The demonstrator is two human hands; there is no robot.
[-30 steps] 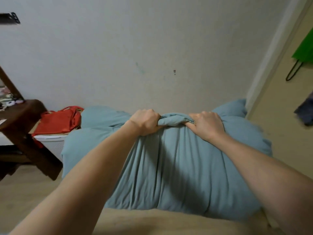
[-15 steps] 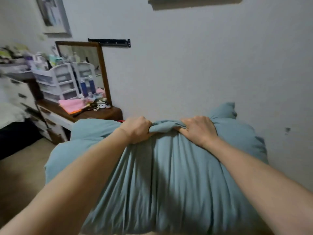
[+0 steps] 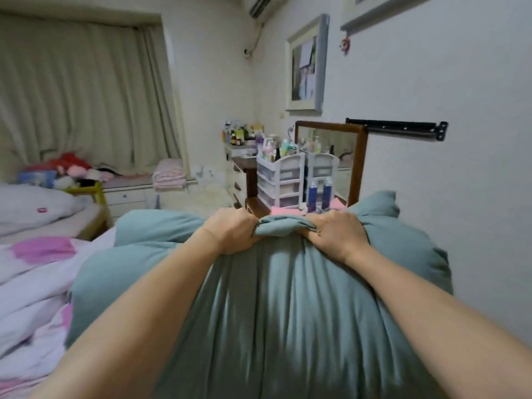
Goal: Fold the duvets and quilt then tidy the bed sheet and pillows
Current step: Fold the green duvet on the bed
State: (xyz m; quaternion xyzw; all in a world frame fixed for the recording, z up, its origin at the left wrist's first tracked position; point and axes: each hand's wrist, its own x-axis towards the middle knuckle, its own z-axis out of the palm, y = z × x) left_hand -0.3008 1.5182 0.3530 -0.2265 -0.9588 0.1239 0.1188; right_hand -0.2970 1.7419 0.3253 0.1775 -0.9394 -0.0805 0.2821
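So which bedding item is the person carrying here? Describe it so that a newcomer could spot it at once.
Start at the wood-framed mirror on the dresser against the right wall. Just in front of it, the left hand and right hand clench the bunched top of a puffy teal duvet. It is plain teal, unlike the white bedding with pink patches to its left.

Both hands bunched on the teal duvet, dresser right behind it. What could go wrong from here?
1. The left hand and right hand grip only one gathered fold at the top of the teal duvet; the bulk hangs loose, so the fold may slip or open unevenly.
2. The duvet's far edge sits close to the dresser crowded with bottles and a drawer organiser; a swing forward might knock them over.
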